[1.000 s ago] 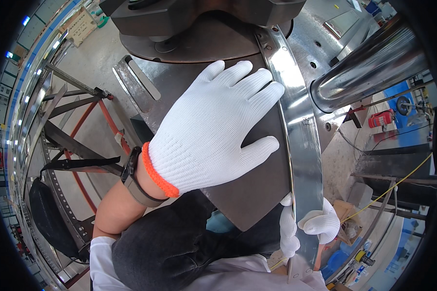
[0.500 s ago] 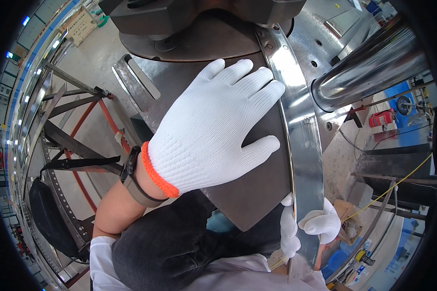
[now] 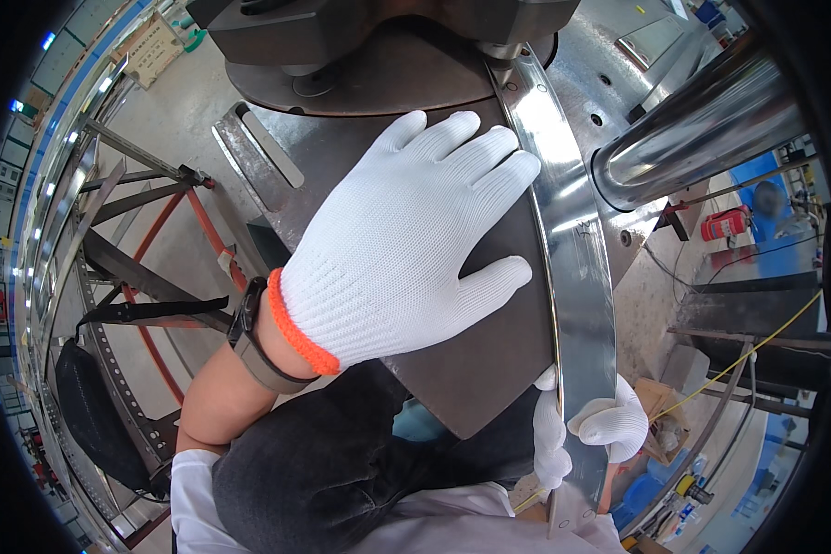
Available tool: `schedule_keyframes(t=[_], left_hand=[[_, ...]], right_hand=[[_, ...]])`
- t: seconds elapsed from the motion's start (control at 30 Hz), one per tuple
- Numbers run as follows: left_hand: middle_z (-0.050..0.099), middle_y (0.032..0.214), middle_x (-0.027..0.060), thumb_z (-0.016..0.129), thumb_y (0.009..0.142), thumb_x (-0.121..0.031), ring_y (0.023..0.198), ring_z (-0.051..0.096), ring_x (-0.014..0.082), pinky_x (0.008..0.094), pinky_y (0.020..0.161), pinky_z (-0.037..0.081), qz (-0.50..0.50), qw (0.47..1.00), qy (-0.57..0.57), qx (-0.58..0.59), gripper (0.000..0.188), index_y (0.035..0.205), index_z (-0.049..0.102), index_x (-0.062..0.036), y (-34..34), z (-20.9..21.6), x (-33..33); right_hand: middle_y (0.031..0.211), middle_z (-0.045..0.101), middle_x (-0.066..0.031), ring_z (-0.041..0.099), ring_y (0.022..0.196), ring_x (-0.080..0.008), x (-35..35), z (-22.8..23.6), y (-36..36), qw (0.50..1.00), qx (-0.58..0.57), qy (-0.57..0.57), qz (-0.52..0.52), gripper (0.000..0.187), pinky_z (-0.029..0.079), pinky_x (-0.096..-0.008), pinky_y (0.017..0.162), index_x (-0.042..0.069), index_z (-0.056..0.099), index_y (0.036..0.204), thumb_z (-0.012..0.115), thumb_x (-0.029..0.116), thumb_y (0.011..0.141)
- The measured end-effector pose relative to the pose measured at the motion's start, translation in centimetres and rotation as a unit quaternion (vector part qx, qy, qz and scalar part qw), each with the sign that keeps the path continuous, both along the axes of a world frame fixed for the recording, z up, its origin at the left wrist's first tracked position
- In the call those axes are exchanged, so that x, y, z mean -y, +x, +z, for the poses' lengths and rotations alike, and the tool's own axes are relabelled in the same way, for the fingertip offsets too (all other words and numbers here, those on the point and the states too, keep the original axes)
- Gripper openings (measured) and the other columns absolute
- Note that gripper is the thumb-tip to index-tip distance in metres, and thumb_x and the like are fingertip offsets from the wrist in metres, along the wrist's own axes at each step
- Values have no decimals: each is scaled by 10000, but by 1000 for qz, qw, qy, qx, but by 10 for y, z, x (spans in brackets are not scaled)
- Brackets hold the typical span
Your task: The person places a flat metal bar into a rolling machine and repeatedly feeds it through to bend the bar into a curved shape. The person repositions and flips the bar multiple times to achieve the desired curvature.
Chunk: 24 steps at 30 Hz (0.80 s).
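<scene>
My left hand [image 3: 415, 231], in a white knit glove with an orange cuff, lies flat on a dark metal plate [image 3: 471, 369]. Its fingers are spread, their tips close to the inner edge of a shiny, curved metal strip [image 3: 586, 305]. Further down that strip, my right hand [image 3: 623, 427], gloved in white too, is closed around it, fingers showing on both sides. The strip's far end sits under a short metal punch [image 3: 505, 57] of a heavy dark machine head [image 3: 360, 42]. That end has small holes.
A thick polished column [image 3: 702, 129] rises right of the strip. On the left stands a metal frame [image 3: 148, 222] with red bars, a black pouch [image 3: 102, 415] hanging from it. A slotted bracket [image 3: 258, 152] lies beyond my left wrist. A red fire extinguisher [image 3: 725, 223] is far right.
The punch at the far end has come down onto the strip, covering part of its end. Both my hands have stayed in place.
</scene>
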<state>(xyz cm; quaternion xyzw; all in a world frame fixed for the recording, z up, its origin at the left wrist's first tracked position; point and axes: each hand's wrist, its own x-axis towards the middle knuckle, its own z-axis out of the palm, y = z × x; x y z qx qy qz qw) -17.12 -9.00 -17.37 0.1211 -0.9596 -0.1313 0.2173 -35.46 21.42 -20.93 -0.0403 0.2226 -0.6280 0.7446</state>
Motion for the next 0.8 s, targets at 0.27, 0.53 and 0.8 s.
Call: schedule_keyframes(t=[0.27,0.53,0.8], left_hand=[[686,1626,165,895,957,-383,1547,595,461,579,1363,438,1,1000,-9,-5,772,1632,684,-73,0,1,0],[689,1630,164,901,943,-358,1559,594,463,586,1375,433,4,1000,1,6,764,1624,690,-83,0,2,-1],[701,1620,168,898,944,-364,1575,593,463,602,1391,417,5,1000,-7,-5,775,1635,686,-83,0,0,0]], right_hand=[[1131,737,-393,791,847,-457,1,5,1,1000,-15,25,-10,905,659,-521,741,-245,460,1620,770,-10,802],[1048,753,-392,790,762,-448,4,9,7,997,-36,56,-27,885,646,-504,681,-260,508,1580,767,9,778],[988,761,-398,784,693,-450,1,6,11,995,-59,75,-34,846,646,-488,634,-269,534,1561,746,9,791]])
